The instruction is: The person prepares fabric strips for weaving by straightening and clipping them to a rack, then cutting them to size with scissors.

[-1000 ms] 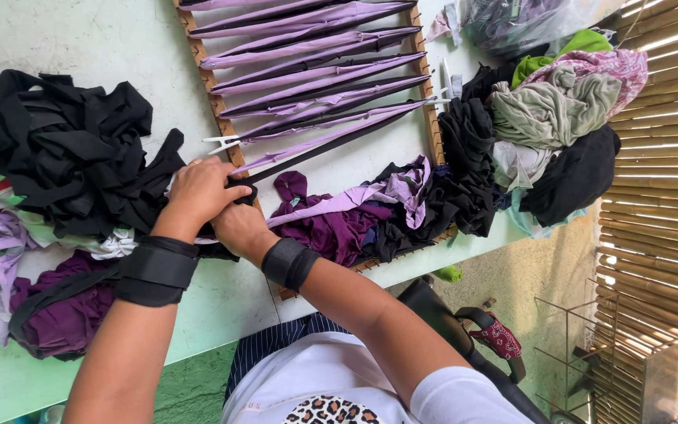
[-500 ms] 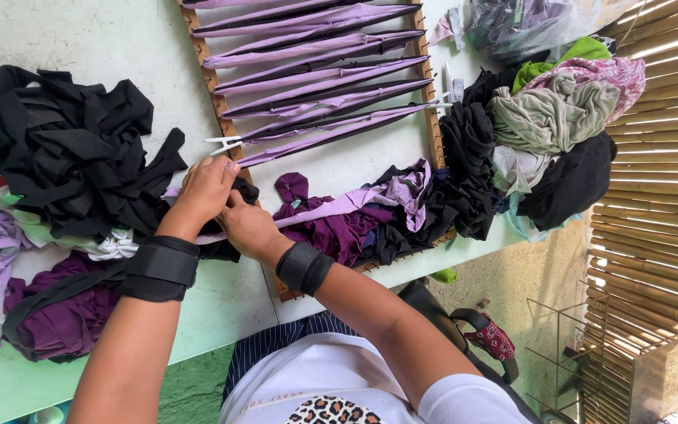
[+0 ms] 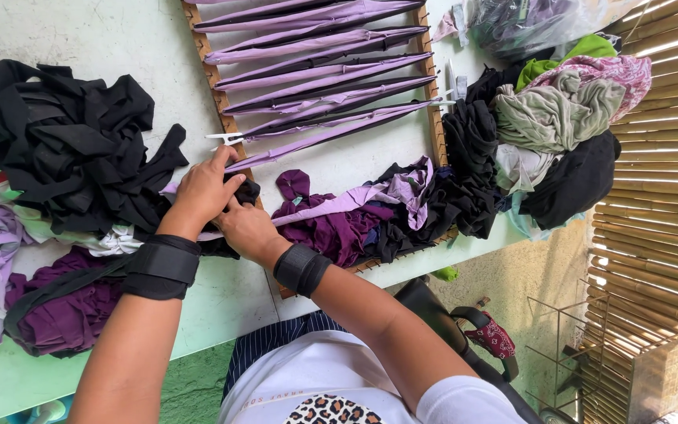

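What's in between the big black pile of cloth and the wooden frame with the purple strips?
In the head view, the left hand lies between the black cloth pile and the wooden frame, gripping a lilac strip; above it, bare table.

Black scrap pile (image 3: 64, 149) far left, green & grey rags (image 3: 559, 110) by bamboo blind (image 3: 661, 196) at right

Lilac fabric strip (image 3: 331, 202) — long, thin, slightly twisted, lying across the table from the wooden frame's (image 3: 212, 78) left rail toward a purple scrap heap, pinched at its left end — frame holding taut purple and black strips, angled side by side.
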